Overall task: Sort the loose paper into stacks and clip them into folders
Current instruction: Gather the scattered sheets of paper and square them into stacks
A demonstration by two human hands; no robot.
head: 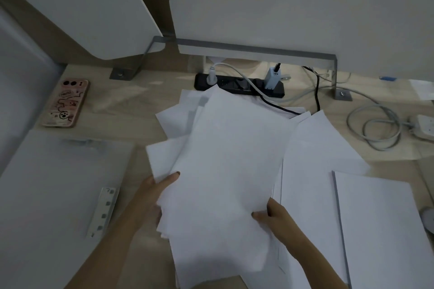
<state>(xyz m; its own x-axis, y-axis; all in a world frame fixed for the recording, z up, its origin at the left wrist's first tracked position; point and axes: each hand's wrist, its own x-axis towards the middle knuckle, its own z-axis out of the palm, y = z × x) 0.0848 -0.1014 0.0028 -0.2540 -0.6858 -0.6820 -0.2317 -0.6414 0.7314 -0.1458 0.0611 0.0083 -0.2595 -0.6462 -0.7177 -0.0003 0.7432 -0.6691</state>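
**Q:** What is at the centre?

**A:** A loose pile of white paper (230,148), its sheets fanned at odd angles. It lies on a pale wooden desk (145,110) directly in front of the person. The top bundle looks slightly raised at its near end.

**Q:** How is it held?

**A:** By both hands. The left hand (150,197) pinches the bundle's left edge, thumb on top and fingers hidden beneath. The right hand (276,214) pinches the right edge the same way, thumb pressed on the top sheet. Gripping opposite edges probably lets the person square the sheets before they slide apart.

**Q:** Where would the paper go?

**A:** To the left lies an open white folder (47,195) with a metal clip strip (103,211) on its inner side, near the left hand. It is likely there so a finished stack can be clipped in with a short move. To the right lies a flat white item with a grey edge (380,230); I cannot tell whether it is a closed folder or a tidy stack. I see no paper under the clip, so the sorting seems to be at an early stage.

**Q:** And further out?

**A:** A phone (64,103) in a pink cartoon case lies face down at the far left. Behind the pile, a black power strip (239,85) with plugs sits below white divider panels (281,2). A black cable (281,108) crosses the pile's far edge and might snag a lifted sheet. A grey cable (375,129) coils at the far right.
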